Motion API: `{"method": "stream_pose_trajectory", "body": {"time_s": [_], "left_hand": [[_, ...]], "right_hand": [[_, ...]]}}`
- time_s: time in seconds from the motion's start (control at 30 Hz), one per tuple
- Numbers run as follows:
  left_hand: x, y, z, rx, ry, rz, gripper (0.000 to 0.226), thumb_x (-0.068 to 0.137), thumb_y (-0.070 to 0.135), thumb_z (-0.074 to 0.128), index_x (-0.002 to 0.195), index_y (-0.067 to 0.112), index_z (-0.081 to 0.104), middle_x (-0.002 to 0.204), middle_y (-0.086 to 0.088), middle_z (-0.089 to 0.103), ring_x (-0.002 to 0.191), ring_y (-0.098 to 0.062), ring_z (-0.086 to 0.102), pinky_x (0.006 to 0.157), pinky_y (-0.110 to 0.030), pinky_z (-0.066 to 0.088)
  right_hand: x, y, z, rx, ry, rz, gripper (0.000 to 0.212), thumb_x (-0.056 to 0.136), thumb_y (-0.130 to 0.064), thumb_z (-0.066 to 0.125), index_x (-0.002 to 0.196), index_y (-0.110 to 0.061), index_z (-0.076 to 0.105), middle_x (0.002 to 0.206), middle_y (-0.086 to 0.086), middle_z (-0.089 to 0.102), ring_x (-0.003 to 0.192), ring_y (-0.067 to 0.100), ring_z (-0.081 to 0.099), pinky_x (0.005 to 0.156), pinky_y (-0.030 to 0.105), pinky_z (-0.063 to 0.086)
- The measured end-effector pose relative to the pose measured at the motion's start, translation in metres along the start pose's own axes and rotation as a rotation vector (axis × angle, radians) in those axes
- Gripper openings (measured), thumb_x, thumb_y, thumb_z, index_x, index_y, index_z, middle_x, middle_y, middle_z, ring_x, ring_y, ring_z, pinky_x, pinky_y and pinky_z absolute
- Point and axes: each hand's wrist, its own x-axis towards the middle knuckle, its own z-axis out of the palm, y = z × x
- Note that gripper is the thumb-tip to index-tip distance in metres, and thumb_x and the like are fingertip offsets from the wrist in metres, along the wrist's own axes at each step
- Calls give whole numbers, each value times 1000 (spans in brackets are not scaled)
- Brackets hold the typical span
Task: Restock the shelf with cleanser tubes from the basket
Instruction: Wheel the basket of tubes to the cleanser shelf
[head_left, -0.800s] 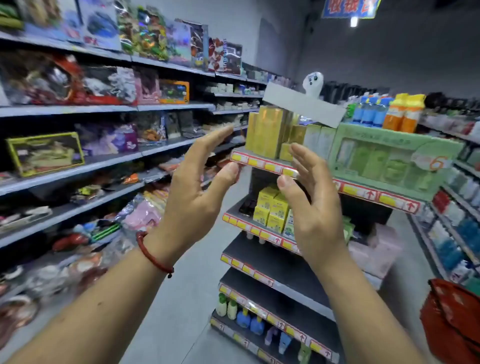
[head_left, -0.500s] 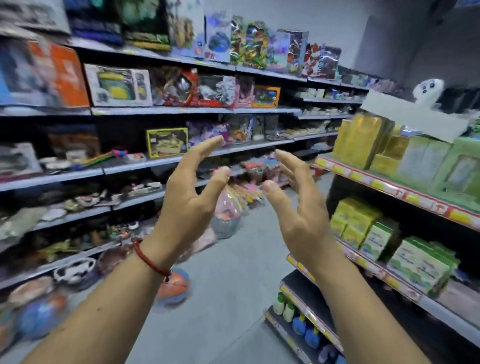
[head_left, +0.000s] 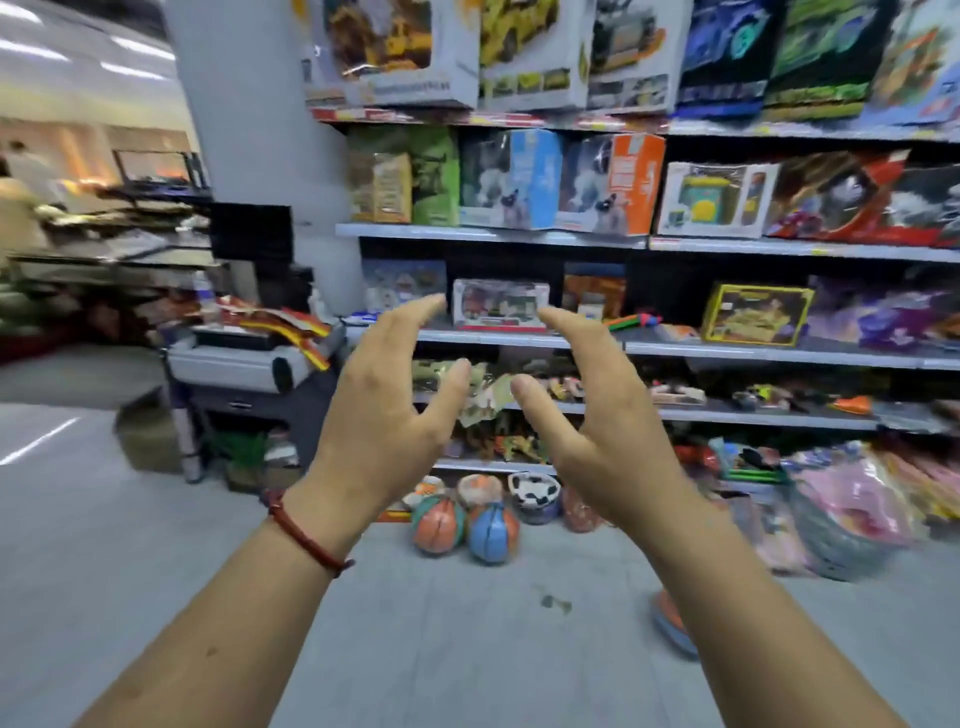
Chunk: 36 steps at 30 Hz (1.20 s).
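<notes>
Hands empty: left hand (head_left: 384, 415), right hand (head_left: 597, 431) raised palms inward, fingers (head_left: 410, 317) loosely spread, gripping nothing, probably poised for tube; toy shelf (head_left: 727, 347) at 12 o'clock.

Bright, even overhead light. Ceiling strips (head_left: 130, 70) streak white in the upper left, and the floor (head_left: 78, 519) mirrors a pale glare below them. Motion blur smears the toy boxes (head_left: 857, 208) at right; the left hand (head_left: 384, 415) and right hand (head_left: 602, 415) at centre are sharper.

Shop: shelves (head_left: 644, 241) of boxed toys (head_left: 717, 200)
</notes>
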Motion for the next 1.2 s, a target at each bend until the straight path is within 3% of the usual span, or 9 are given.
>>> {"method": "stream_pose_trajectory", "body": {"time_s": [0.2,0.3,0.47,0.6,0.8,0.97,1.2], "left_hand": [[-21,-174,-157,407,81,-106,51,94,35,56,142,16,50,141,-1,55,131,-22,49,112,-36,38],[-37,-252,-228,600,94,-231,54,94,38,55,144,19,47,143,-2,55,133,-27,49,112,-52,39],[-59,-377,-335,858,139,-401,58,92,42,52,142,14,51,140,-8,58,130,-29,53,111,-46,40],[-68,-474,-411,1029,158,-531,57,93,45,50,142,16,50,140,-7,58,129,-30,53,111,-50,39],[-74,-584,-530,1142,305,-818,55,95,45,51,144,20,48,145,-2,54,137,-24,45,120,-42,23],[-92,-651,-635,1236,412,-969,54,97,45,54,146,23,43,145,-1,53,138,-27,45,119,-53,30],[-163,-780,-781,1252,506,-1041,57,94,52,43,142,21,46,141,0,53,131,-24,48,112,-54,37]], "right_hand": [[73,-106,203,79,-132,-115,53,99,-40,57,146,-21,44,145,-2,51,135,17,46,112,39,40],[104,-162,298,108,-226,-180,53,98,-42,56,145,-20,44,142,0,52,131,21,48,108,43,42],[155,-244,458,144,-339,-303,56,95,-43,57,144,-20,43,144,2,50,132,24,46,108,44,42],[205,-307,587,190,-440,-448,56,97,-44,55,145,-17,44,147,5,49,136,27,45,109,43,41],[286,-424,751,348,-558,-625,58,99,-46,52,147,-14,43,146,6,50,135,28,46,108,45,42],[316,-543,860,488,-624,-764,62,99,-46,53,151,-15,39,150,6,47,138,25,43,109,42,38],[305,-706,1030,576,-714,-844,63,100,-45,54,152,-14,36,150,5,46,137,24,43,111,38,35]]}}
